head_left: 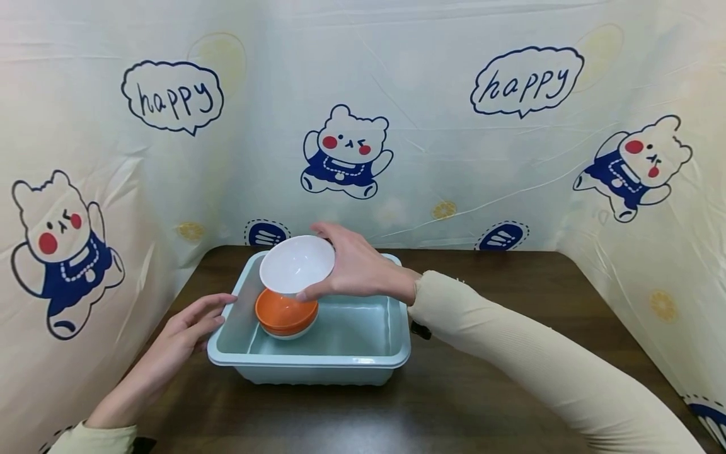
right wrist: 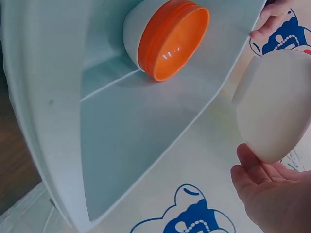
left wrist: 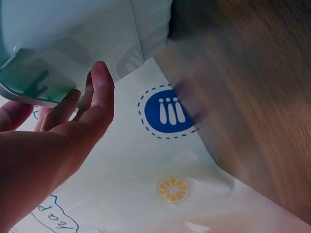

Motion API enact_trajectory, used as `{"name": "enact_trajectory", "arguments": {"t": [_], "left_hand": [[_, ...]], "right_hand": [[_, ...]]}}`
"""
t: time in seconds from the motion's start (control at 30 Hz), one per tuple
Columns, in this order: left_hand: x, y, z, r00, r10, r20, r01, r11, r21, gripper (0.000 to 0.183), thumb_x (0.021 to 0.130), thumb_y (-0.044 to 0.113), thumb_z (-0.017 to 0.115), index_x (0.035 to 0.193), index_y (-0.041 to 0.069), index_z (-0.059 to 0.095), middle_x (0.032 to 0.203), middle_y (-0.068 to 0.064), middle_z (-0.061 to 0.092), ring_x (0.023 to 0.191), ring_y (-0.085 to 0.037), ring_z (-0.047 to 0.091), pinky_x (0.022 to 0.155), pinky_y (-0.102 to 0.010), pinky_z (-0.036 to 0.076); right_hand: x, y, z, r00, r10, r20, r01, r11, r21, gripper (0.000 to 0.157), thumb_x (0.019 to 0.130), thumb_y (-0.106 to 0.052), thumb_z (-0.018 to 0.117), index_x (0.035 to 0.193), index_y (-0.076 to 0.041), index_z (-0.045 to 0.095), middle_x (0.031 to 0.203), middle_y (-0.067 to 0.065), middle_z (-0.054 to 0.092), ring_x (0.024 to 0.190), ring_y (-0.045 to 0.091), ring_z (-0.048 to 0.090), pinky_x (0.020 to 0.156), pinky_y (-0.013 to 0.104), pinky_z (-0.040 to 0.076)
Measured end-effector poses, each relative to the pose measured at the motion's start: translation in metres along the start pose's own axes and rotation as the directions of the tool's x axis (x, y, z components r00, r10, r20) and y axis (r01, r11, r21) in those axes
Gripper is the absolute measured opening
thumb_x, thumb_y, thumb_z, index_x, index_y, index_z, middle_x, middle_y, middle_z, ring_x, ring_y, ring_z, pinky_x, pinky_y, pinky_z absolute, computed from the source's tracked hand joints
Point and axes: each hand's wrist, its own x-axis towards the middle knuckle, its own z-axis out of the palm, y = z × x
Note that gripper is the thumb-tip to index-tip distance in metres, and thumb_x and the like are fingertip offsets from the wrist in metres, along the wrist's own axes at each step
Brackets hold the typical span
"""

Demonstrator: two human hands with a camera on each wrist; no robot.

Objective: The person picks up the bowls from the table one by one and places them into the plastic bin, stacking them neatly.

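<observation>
A white bowl [head_left: 297,265] is held by its side in my right hand [head_left: 360,261], thumb near the lower rim and fingers round the far side. Its hollow faces the head camera; the right wrist view shows its smooth outside [right wrist: 274,107]. Below it, inside a pale blue-green basin [head_left: 309,360], orange bowls [head_left: 286,312] sit nested in another white bowl [right wrist: 133,34]. My left hand [head_left: 190,328] is at the basin's left side, its loosely bent fingers touching the rim and outer wall.
The basin stands on a dark brown wooden table [head_left: 488,378]. Behind and beside the table hangs a pale curtain [head_left: 431,157] printed with bears, lemon slices and lettering. My right sleeve [head_left: 510,340] crosses over the table's right half.
</observation>
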Motion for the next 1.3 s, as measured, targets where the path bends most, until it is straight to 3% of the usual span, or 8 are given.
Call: {"name": "enact_trajectory", "arguments": {"t": [0.33, 0.67, 0.93, 1.3], "left_hand": [[0.0, 0.0, 0.0, 1.0, -0.003, 0.001, 0.003, 1.0, 0.002, 0.048, 0.114, 0.027, 0.044, 0.157, 0.006, 0.039, 0.166, -0.027, 0.028, 0.14, -0.048, 0.039, 0.085, -0.033, 0.056], [0.0, 0.0, 0.0, 1.0, 0.01, 0.004, -0.01, 1.0, 0.0, 0.048, 0.114, 0.027, 0.045, 0.157, 0.005, 0.039, 0.165, -0.027, 0.028, 0.14, -0.049, 0.039, 0.085, -0.032, 0.056], [0.0, 0.0, 0.0, 1.0, 0.001, 0.013, -0.001, 1.0, 0.002, 0.051, 0.114, 0.029, 0.047, 0.158, 0.006, 0.037, 0.168, -0.026, 0.024, 0.144, -0.053, 0.034, 0.088, -0.033, 0.055], [0.0, 0.0, -0.001, 1.0, 0.011, 0.011, -0.011, 1.0, 0.005, 0.051, 0.114, 0.03, 0.047, 0.158, 0.006, 0.039, 0.166, -0.027, 0.028, 0.14, -0.05, 0.039, 0.086, -0.035, 0.056]], "right_hand": [[0.009, 0.005, 0.009, 0.999, 0.036, 0.006, -0.036, 0.999, 0.013, 0.106, 0.073, -0.056, 0.088, 0.159, -0.015, 0.04, 0.152, 0.004, 0.051, 0.126, 0.02, 0.054, 0.1, 0.043, 0.052], [0.021, 0.004, 0.017, 1.0, 0.027, 0.013, -0.027, 0.999, 0.03, 0.104, 0.073, -0.055, 0.09, 0.157, -0.015, 0.043, 0.148, 0.003, 0.054, 0.121, 0.017, 0.054, 0.097, 0.039, 0.053], [0.028, 0.004, 0.026, 0.999, 0.022, 0.042, -0.023, 1.0, 0.013, 0.103, 0.073, -0.055, 0.089, 0.157, -0.015, 0.043, 0.149, 0.003, 0.053, 0.125, 0.019, 0.051, 0.103, 0.044, 0.049], [0.036, 0.006, 0.035, 0.998, 0.04, 0.049, -0.042, 0.998, 0.047, 0.105, 0.072, -0.054, 0.091, 0.157, -0.014, 0.043, 0.145, 0.003, 0.055, 0.122, 0.019, 0.053, 0.099, 0.041, 0.051]]}}
